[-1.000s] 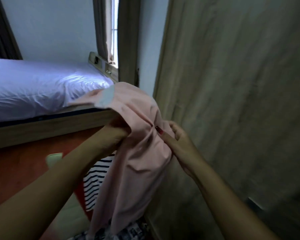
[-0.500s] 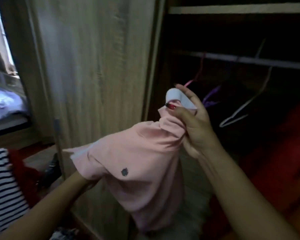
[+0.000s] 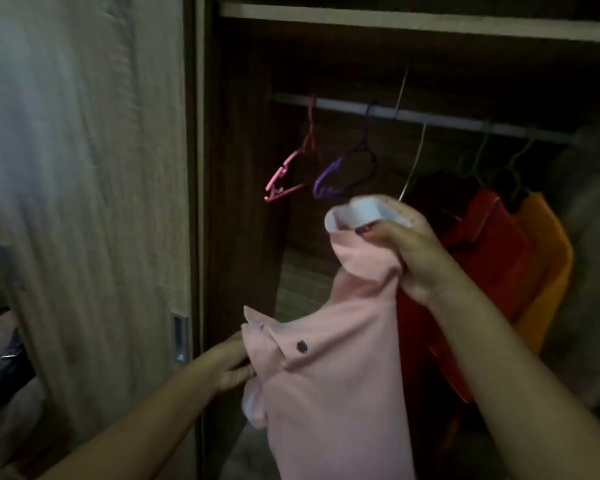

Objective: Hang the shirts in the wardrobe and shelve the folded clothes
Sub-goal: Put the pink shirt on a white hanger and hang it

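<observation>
The right hand (image 3: 413, 254) is clamped on the bunched collar of the pink shirt (image 3: 333, 393), below the rail (image 3: 430, 117). The left hand (image 3: 234, 367) touches the shirt's lower edge, its fingers half hidden by cloth, so its grip cannot be told. Inside the wardrobe (image 3: 243, 202), a pink hanger (image 3: 288, 174) and a purple hanger (image 3: 343, 171) hang at the rail's left, and a red garment (image 3: 482, 244) and an orange garment (image 3: 548, 258) at its right.
</observation>
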Motion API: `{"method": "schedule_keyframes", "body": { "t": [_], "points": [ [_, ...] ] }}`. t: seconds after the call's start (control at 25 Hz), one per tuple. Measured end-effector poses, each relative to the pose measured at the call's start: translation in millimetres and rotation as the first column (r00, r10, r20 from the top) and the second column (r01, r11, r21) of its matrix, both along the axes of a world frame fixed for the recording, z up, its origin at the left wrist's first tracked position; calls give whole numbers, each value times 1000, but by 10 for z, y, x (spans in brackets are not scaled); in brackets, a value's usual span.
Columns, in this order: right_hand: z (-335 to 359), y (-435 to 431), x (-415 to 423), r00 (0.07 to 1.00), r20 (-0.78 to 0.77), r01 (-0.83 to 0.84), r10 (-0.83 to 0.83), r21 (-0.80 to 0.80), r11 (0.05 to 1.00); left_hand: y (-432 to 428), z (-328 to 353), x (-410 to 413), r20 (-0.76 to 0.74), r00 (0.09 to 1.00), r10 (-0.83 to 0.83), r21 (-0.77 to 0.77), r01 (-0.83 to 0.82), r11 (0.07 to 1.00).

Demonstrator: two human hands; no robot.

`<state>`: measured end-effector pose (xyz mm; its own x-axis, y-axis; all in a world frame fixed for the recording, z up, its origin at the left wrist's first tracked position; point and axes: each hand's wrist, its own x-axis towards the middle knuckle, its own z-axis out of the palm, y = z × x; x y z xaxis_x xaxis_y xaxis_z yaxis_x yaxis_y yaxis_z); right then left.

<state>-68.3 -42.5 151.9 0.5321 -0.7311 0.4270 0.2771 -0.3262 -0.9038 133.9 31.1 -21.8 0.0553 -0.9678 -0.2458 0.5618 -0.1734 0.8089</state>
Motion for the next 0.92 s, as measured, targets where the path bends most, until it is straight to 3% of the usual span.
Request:
{"method": "schedule_keyframes", "body": {
  "t": [0.04,0.16,0.28,0.36,0.44,0.6,0.68,0.8,0.92],
  "points": [
    [-81,-98,-171,995,-99,-5,6,10,1000,-59,126,-61,-52,998,44,-25,-46,999],
    [-434,-234,-500,924,-355,-68,144,218,974,-193,399,-186,-305,949,-76,-157,28,987],
    [-841,-282,-533,914,-385,55,126,427,902,-293,625,-204,-288,929,-231,-369,116,922],
    [-993,-337,-400,910,-397,59,120,409,911,-305,761,-203,-155,954,-256,-458,160,874],
    [-1026,-390,-199,943,-325,39,78,339,940,-298,876,-151,-54,952,-301,-477,240,845],
    [-1031,-441,105,958,-286,72,-13,198,978,-274,923,56,-24,928,-372,-523,305,796],
    [-1043,-466,168,959,-270,119,-81,130,984,-222,910,182,66,947,-313,-487,305,819],
    [-990,-488,224,989,-40,146,-141,185,972,-161,932,287,275,956,-100,-428,215,878],
    [-884,-523,284,944,319,-44,-87,382,923,-155,899,327,535,839,101,-452,183,873]
  ]
}}
